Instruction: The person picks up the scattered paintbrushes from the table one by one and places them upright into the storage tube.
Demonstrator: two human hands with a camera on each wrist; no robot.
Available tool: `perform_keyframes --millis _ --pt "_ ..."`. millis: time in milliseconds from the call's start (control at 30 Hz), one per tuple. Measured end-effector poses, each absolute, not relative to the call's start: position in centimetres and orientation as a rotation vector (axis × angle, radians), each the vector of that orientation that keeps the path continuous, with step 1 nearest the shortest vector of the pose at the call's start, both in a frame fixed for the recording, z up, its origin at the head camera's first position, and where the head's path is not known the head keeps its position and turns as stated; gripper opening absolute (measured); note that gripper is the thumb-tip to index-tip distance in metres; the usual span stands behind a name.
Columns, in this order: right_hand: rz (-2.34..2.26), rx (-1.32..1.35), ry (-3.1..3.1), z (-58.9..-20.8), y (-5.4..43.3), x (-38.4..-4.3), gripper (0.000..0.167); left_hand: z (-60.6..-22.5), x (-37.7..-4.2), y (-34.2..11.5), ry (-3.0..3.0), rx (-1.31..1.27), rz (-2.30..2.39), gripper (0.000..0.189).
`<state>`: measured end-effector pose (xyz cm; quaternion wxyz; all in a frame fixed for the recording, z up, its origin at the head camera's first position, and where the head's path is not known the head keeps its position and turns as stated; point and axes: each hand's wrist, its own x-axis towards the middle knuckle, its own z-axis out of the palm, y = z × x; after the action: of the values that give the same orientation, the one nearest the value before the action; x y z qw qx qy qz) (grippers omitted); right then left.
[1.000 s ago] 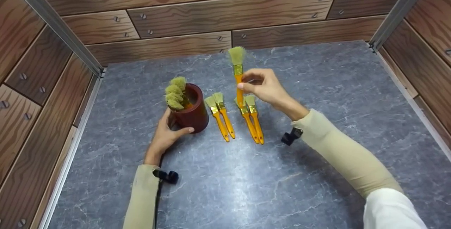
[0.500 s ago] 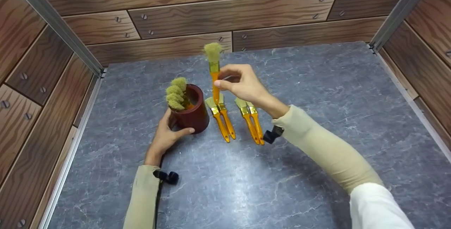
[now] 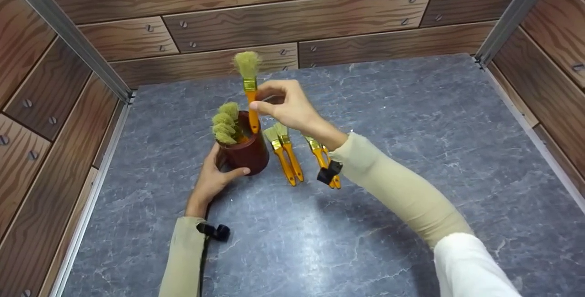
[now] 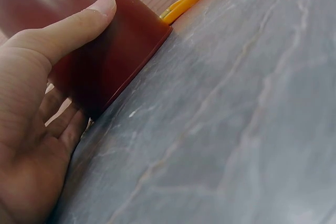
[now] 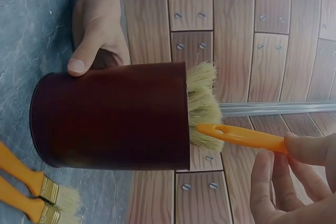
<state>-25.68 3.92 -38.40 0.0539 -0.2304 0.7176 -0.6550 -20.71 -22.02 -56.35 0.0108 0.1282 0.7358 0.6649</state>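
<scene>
A dark red cylindrical cup (image 3: 249,157) stands on the table at left of centre, several paintbrushes (image 3: 225,125) in it with their bristles up. My left hand (image 3: 212,176) grips the cup's near left side low down, thumb across the front in the left wrist view. My right hand (image 3: 288,105) pinches a paintbrush (image 3: 252,109) by its orange handle, bristles upward. That handle's lower end overlaps the cup's mouth in the head view; in the right wrist view its tip (image 5: 207,129) is right at the rim, in front of the bristles.
Two paintbrushes (image 3: 285,155) lie just right of the cup on the grey marbled table (image 3: 274,242). Another pair (image 3: 320,153) lies farther right, partly covered by the right wrist and its camera (image 3: 329,172). Wood-patterned walls (image 3: 228,27) enclose the back and sides.
My right hand has carried the upright paintbrush leftward, from above the right pair of brushes, past the left pair, to the cup. My left hand keeps its grip on the cup.
</scene>
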Motion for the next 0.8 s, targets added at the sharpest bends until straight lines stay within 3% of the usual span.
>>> perform_keyframes --millis 800 --pt "-1.939 -0.671 2.296 -40.6 1.9 -27.4 0.024 -56.4 -20.7 -21.9 2.246 0.344 2.130 0.102"
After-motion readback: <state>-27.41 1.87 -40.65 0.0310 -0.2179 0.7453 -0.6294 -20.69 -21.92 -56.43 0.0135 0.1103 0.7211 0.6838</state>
